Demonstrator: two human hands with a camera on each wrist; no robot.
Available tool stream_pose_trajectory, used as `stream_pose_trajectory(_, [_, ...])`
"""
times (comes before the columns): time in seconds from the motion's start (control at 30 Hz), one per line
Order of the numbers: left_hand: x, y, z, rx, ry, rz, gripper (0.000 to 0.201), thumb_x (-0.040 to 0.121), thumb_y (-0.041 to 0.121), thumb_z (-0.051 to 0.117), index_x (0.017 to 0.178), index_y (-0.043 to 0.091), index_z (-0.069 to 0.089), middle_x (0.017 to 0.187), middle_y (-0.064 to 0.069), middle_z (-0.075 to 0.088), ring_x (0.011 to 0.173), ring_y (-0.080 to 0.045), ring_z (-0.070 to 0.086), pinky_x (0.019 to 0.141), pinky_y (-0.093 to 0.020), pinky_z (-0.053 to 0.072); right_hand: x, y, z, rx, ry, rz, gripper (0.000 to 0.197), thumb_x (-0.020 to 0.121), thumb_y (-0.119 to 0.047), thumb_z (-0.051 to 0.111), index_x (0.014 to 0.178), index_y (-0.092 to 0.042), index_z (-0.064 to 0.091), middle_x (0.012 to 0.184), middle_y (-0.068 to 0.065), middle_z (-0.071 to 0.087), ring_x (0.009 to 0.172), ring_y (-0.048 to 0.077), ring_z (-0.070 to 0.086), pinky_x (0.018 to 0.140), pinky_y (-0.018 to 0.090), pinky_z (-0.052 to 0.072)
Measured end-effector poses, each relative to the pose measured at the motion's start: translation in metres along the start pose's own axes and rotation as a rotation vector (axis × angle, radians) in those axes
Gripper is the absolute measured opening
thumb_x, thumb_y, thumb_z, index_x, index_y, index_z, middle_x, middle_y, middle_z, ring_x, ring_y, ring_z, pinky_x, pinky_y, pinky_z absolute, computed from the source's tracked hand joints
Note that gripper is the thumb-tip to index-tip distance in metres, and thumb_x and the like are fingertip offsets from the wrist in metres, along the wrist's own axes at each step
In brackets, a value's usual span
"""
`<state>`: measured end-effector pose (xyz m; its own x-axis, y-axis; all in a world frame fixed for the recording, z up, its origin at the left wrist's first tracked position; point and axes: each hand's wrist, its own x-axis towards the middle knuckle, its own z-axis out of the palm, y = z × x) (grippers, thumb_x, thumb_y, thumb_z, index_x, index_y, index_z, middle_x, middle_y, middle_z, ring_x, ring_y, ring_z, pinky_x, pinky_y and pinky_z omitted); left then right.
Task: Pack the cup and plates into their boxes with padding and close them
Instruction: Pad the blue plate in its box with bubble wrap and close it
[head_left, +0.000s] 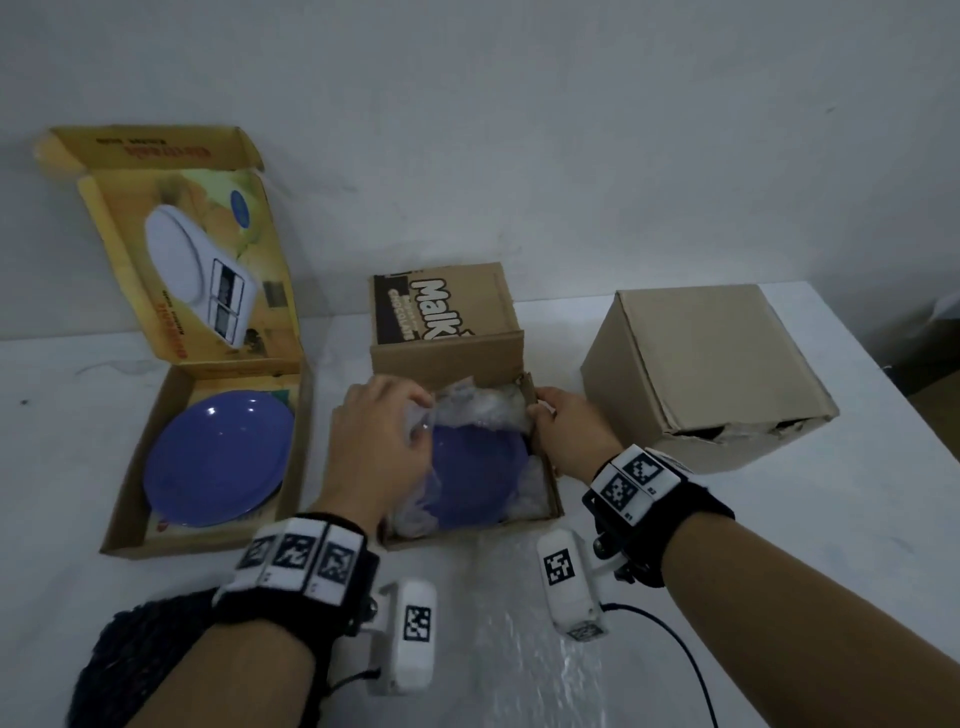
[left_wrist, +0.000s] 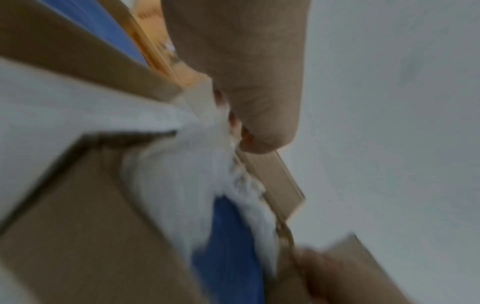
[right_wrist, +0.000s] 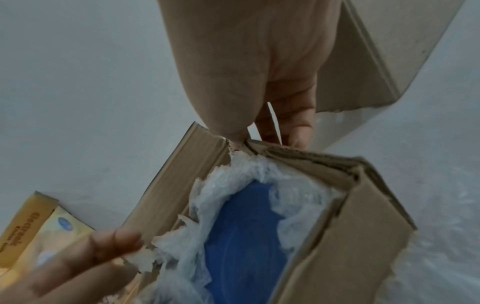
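- Head view: on the white desk stand three boxes. At 9 o'clock is a yellow box with its lid up and a blue plate lying bare in it.
- At the centre is a brown box, lid raised at 12 o'clock, holding a second plate ringed by clear padding.
- At 3 o'clock, well apart from the others, sits a closed plain box.
- The left hand lies over the brown box's 9 o'clock side, fingers bent onto the padding at the plate's edge.
- The right hand is at the box's 3 o'clock wall, fingers curled at its far corner.
- A sheet of bubble wrap lies on the desk at 6 o'clock.
- Left wrist view: blurred. The left hand's thumb meets the padding at the box rim, seemingly pinching it; the second plate shows blue beneath.
- Right wrist view: the right hand nips the brown box at its torn corner, thumb on the inner side and fingers outside the wall.
- The padding rings the second plate on all sides; the left hand's fingers touch the padding at 8 o'clock.
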<state>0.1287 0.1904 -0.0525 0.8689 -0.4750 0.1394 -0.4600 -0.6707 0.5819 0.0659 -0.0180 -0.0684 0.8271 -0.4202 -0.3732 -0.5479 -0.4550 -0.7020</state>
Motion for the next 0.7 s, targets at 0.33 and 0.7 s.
stream_pose_trajectory(0.33, [-0.007, -0.039, -0.023, -0.152, -0.709, -0.338, 0.052, 0.066, 0.017, 0.083, 0.105, 0.035, 0.054, 0.125, 0.002, 0.024, 0.111, -0.019, 0.042, 0.093, -0.023, 0.036, -0.002, -0.004, 0.004, -0.076, 0.047, -0.021, 0.028, 0.096, -0.022, 0.04, 0.117, -0.018, 0.058, 0.106, 0.018, 0.064, 0.093, 0.034, 0.061, 0.082, 0.042, 0.054])
stream_pose_trajectory(0.7, [-0.012, -0.027, 0.0, 0.031, -0.631, -0.325, 0.065, 0.06, 0.016, 0.081, 0.107, 0.027, 0.037, 0.113, -0.003, 0.026, 0.088, -0.022, 0.049, 0.083, -0.034, 0.049, -0.005, -0.003, 0.007, -0.166, 0.062, -0.039, 0.03, 0.098, -0.025, 0.036, 0.121, -0.019, 0.052, 0.108, 0.019, 0.063, 0.095, 0.034, 0.059, 0.085, 0.038, 0.05])
